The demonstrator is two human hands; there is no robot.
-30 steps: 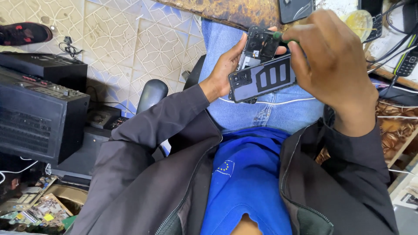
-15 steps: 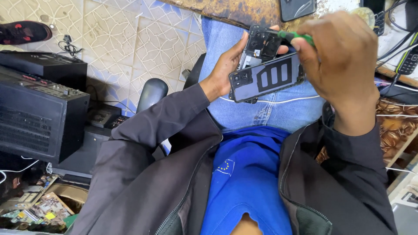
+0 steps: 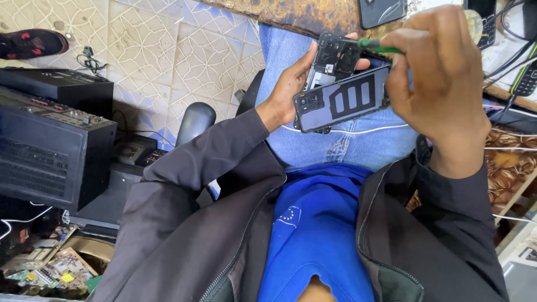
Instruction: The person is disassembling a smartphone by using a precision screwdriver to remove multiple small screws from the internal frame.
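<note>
The left hand (image 3: pixel 288 89) grips the opened phone (image 3: pixel 333 64) and its detached back cover (image 3: pixel 342 99). The right hand (image 3: pixel 439 78) pinches a green screwdriver (image 3: pixel 376 46) at the exposed internals; disassembly appears partway.

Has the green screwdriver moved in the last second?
Yes. The screwdriver has emerged from behind the right hand, its tip now left over the opened phone.

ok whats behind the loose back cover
Behind the back cover the opened phone shows dark inner parts, held in the left hand. The right hand holds a green screwdriver to it. The phone's lower half is covered.
</note>
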